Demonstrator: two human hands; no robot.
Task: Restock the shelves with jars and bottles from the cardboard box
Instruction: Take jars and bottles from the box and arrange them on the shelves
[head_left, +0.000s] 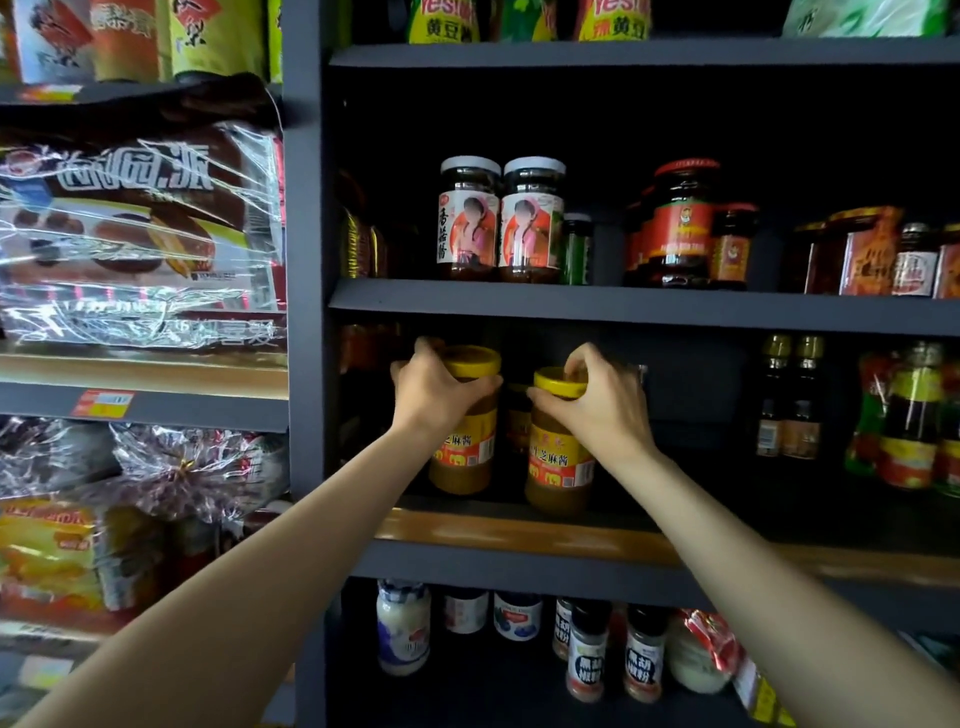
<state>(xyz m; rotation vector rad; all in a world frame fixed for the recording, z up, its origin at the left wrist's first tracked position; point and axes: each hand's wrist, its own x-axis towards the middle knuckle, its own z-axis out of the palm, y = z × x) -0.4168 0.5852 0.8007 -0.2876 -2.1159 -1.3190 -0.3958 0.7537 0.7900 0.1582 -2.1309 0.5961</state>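
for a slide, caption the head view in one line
Left hand and right hand each grip a yellow-lidded jar, left jar and right jar, on the middle shelf.

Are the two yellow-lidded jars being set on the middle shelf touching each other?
Apart. In the head view, a dark gap runs between the left jar and the right jar, with another jar visible behind through it. Left hand and right hand each grip one.
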